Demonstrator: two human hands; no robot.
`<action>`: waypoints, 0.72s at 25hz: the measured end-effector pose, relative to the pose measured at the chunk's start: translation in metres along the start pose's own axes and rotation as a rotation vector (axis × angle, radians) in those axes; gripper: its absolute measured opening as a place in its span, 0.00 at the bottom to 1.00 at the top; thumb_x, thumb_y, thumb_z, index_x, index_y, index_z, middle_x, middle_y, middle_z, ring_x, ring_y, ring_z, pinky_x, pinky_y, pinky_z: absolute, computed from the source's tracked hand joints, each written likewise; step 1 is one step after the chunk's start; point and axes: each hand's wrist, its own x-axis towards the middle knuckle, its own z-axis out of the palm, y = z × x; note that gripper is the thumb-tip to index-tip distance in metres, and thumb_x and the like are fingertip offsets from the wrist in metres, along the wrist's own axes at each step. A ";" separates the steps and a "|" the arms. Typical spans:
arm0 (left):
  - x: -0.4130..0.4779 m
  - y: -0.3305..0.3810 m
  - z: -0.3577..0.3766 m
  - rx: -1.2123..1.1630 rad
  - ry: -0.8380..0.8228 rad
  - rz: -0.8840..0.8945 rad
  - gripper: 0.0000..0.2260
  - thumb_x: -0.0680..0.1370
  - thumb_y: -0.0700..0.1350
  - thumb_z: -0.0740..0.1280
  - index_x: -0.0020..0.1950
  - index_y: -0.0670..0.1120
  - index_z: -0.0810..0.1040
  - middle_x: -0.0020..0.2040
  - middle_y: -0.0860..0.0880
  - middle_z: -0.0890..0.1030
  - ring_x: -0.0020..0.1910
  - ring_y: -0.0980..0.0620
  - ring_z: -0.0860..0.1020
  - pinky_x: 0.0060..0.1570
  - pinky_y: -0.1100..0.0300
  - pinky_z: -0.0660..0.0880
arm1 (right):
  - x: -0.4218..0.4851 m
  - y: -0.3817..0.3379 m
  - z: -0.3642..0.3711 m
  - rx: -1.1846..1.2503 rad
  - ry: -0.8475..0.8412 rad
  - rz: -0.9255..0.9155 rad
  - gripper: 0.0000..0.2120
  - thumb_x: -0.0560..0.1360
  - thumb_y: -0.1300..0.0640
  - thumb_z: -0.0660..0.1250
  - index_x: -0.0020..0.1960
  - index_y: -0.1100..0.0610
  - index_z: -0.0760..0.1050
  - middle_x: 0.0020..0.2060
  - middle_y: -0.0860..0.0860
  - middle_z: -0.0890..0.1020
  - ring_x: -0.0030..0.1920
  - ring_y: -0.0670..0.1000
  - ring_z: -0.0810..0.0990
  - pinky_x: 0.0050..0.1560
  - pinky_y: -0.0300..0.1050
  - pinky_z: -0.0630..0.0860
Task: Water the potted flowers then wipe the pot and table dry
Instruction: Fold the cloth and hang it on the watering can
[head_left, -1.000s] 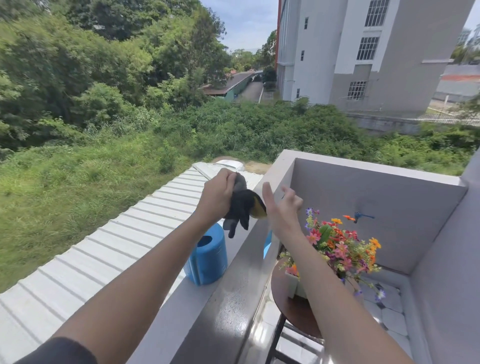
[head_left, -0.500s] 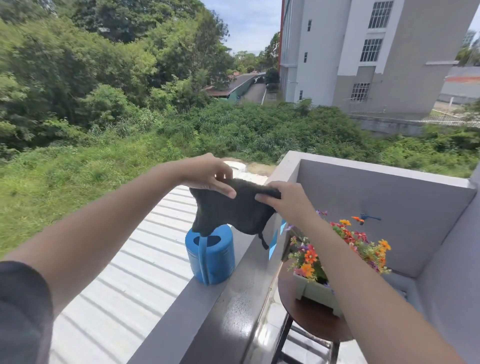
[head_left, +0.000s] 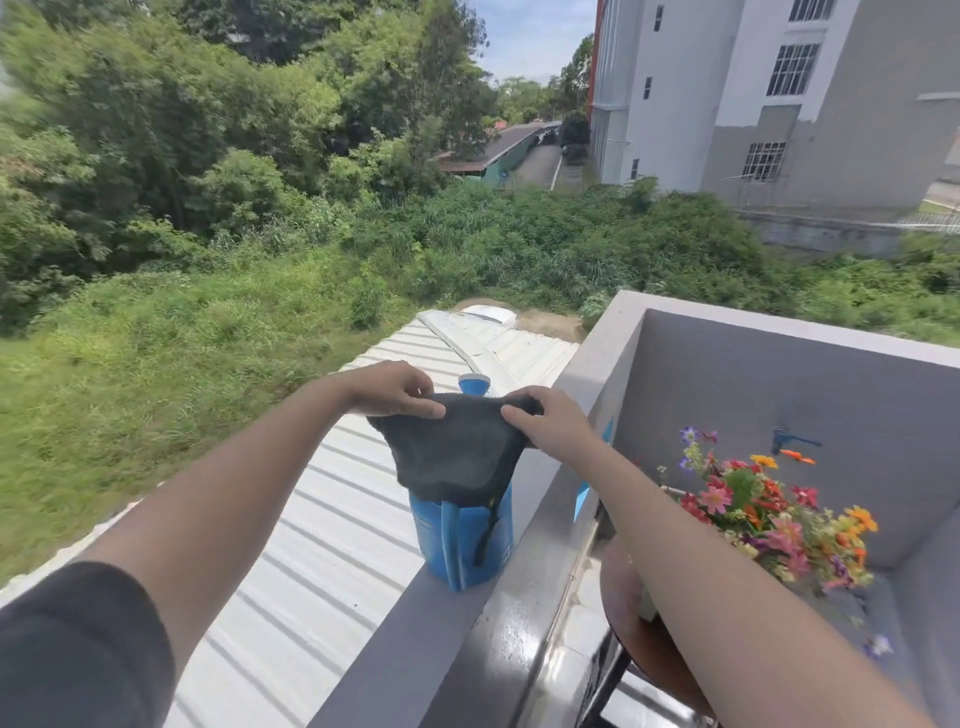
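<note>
A dark grey cloth (head_left: 453, 452) hangs spread between my two hands above the balcony wall. My left hand (head_left: 390, 388) pinches its left top corner and my right hand (head_left: 550, 422) pinches its right top corner. Right under the cloth stands a blue watering can (head_left: 462, 538) on the wall's ledge; the cloth covers its top, and its spout tip (head_left: 474, 383) shows behind. At the lower right is the pot of mixed colourful flowers (head_left: 769, 514) on a round brown table (head_left: 631, 636). My right forearm hides most of the pot.
The grey balcony ledge (head_left: 415, 649) runs from bottom centre to the far corner, with a wet dark rail (head_left: 511, 644) beside it. A white corrugated roof (head_left: 322, 551) lies below on the left. A blue tap (head_left: 784, 440) sticks out of the grey side wall.
A second ago my left hand alone held the cloth bunched up. Both hands then took it and spread it out; now it hangs lower, over the watering can.
</note>
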 end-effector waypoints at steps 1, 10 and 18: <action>0.007 -0.006 0.005 -0.045 0.020 -0.014 0.11 0.75 0.55 0.68 0.43 0.47 0.77 0.38 0.51 0.76 0.38 0.52 0.74 0.34 0.61 0.70 | 0.007 0.006 0.002 -0.035 0.011 0.009 0.05 0.74 0.56 0.66 0.50 0.53 0.78 0.46 0.52 0.81 0.47 0.51 0.79 0.50 0.49 0.81; 0.026 -0.031 0.052 -0.407 0.092 -0.143 0.09 0.73 0.52 0.71 0.47 0.48 0.78 0.39 0.50 0.80 0.38 0.52 0.77 0.34 0.60 0.74 | 0.021 0.043 0.019 0.039 0.004 0.095 0.06 0.74 0.55 0.68 0.49 0.52 0.73 0.41 0.49 0.77 0.39 0.50 0.79 0.49 0.49 0.81; 0.026 0.024 0.096 -0.266 0.357 -0.389 0.25 0.77 0.62 0.55 0.30 0.45 0.71 0.33 0.47 0.72 0.38 0.45 0.74 0.35 0.58 0.66 | 0.016 0.072 0.045 -0.153 0.052 -0.052 0.09 0.75 0.54 0.66 0.54 0.53 0.77 0.50 0.51 0.82 0.51 0.49 0.80 0.53 0.39 0.75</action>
